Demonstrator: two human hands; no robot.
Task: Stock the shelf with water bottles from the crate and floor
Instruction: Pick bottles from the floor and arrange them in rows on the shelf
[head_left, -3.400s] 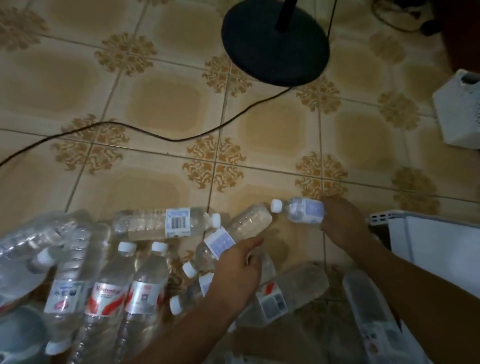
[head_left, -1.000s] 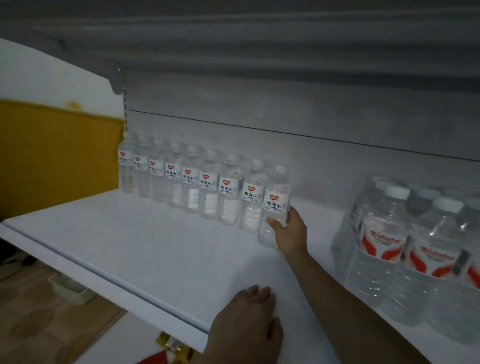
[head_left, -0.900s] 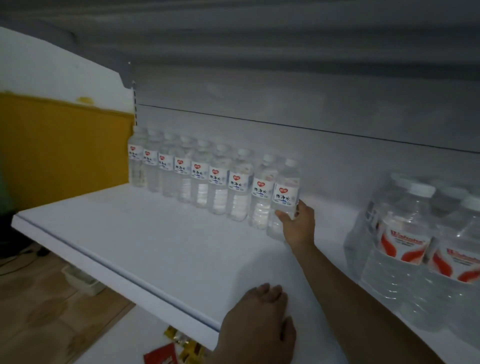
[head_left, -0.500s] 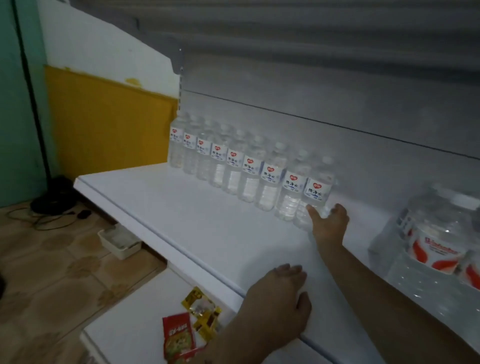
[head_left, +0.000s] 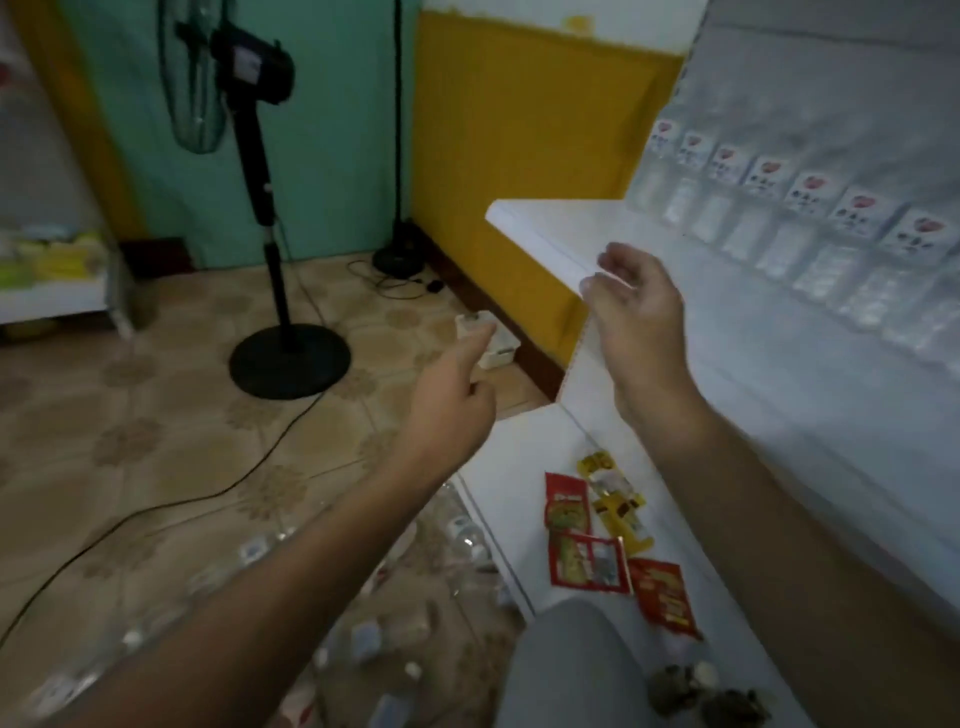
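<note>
A row of several small water bottles with white labels stands along the back of the white shelf at the right. More clear bottles lie scattered on the tiled floor at the bottom, partly hidden by my arms. My right hand hovers in front of the shelf's edge, fingers loosely curled, holding nothing. My left hand reaches out over the floor, empty, with a finger extended. No crate is in view.
A standing fan with a round black base stands on the floor at left, its cable trailing toward me. Snack packets lie on the lower white shelf. A small white box sits by the yellow wall. My knee is at the bottom.
My right hand let go of the last bottle in the row and drew back off the shelf. My left hand lifted from the shelf edge. My view swung left and down toward the floor.
</note>
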